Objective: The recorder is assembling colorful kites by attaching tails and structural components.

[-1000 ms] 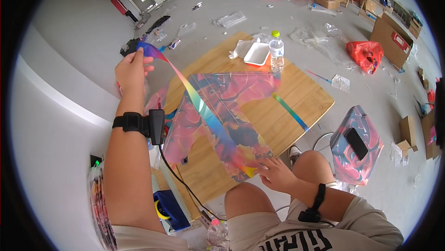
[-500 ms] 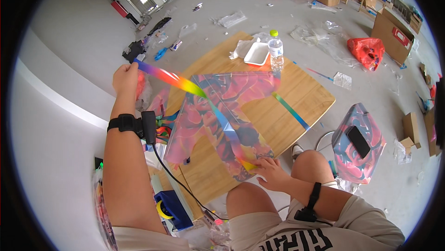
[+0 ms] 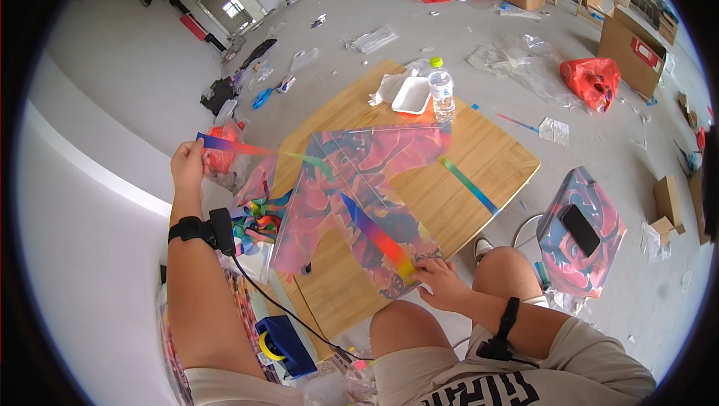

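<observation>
A long rainbow ribbon [image 3: 377,239] runs slantwise over a glossy, see-through sheet [image 3: 419,140] with a pink, red and blue pattern. My left hand [image 3: 187,166] is raised off the table's left side and pinches the ribbon's far end. Between my hands the strip twists, so part of it shows edge-on. At the sheet's near right corner, my right hand [image 3: 443,285] has its fingers closed at the ribbon's near end, by the wooden table's [image 3: 337,290] front edge. My right fingertips partly hide that end.
A water bottle [image 3: 442,88] and a white tray [image 3: 412,96] stand at the table's far end. Coloured ribbons [image 3: 258,219] are heaped at the left, above a blue tape dispenser [image 3: 288,346]. To the right, a phone [image 3: 580,229] lies on a patterned stool [image 3: 580,275].
My left hand has come down and a little left, still pinching the ribbon's end. The ribbon has turned and twisted between my hands. My right hand has stayed nearly in place.
</observation>
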A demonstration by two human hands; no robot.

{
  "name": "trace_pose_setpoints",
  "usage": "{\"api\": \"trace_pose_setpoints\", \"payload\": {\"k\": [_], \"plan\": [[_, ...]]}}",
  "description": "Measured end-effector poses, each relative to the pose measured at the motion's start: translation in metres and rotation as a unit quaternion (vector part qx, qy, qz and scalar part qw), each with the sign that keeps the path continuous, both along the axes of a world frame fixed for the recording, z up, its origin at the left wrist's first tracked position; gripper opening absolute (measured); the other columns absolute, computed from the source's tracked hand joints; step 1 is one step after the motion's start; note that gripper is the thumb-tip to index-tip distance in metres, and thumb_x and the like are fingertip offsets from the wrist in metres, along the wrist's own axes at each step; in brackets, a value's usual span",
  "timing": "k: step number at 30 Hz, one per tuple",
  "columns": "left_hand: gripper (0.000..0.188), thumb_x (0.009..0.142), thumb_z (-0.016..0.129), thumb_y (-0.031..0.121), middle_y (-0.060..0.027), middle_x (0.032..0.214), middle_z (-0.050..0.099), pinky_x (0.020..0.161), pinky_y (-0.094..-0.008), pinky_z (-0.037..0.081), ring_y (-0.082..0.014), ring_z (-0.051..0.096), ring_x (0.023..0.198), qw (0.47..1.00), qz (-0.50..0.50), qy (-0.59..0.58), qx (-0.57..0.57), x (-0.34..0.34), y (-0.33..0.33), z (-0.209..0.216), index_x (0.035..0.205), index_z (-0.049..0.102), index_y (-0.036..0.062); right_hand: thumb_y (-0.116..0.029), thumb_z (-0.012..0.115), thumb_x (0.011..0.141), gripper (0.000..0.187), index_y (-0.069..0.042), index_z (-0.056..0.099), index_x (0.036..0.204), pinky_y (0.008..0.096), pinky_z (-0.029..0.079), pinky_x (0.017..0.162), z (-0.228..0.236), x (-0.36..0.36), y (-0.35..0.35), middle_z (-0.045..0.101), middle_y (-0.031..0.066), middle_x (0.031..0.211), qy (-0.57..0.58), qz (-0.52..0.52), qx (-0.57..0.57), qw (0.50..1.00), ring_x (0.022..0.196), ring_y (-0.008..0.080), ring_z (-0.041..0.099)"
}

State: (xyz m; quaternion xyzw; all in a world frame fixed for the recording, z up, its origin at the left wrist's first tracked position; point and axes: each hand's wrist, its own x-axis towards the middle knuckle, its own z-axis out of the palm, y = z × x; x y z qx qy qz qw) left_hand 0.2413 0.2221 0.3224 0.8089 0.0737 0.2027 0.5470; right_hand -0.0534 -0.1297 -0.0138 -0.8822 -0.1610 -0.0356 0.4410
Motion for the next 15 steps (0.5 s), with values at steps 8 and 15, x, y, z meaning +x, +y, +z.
{"api": "trace_pose_setpoints", "payload": {"k": [8, 15], "plan": [[0.017, 0.097, 0.059, 0.011, -0.0049, 0.094, 0.066, 0.066, -0.0207, 0.051, -0.0106, 0.065, 0.079, 0.992, -0.027, -0.017, 0.122, 0.006, 0.01, -0.014, 0.111, 0.06, 0.0016, -0.01, 0.064, 0.078, 0.045, -0.014, 0.061, 0.123, 0.0478, 0.033, 0.1, 0.006, 0.0, 0.002, 0.05, 0.0075, 0.135, -0.06, 0.007, -0.062, 0.996, 0.13, 0.0283, 0.042], [0.019, 0.099, 0.054, 0.007, -0.0093, 0.106, 0.066, 0.079, -0.0214, 0.054, -0.0143, 0.067, 0.095, 0.988, -0.112, -0.092, 0.053, 0.017, -0.021, -0.026, 0.114, 0.058, -0.0038, -0.016, 0.065, 0.079, 0.053, -0.01, 0.055, 0.131, 0.0477, 0.033, 0.103, 0.001, -0.001, 0.005, 0.052, 0.0054, 0.138, -0.079, 0.07, -0.111, 0.988, 0.138, 0.026, 0.038]]}}
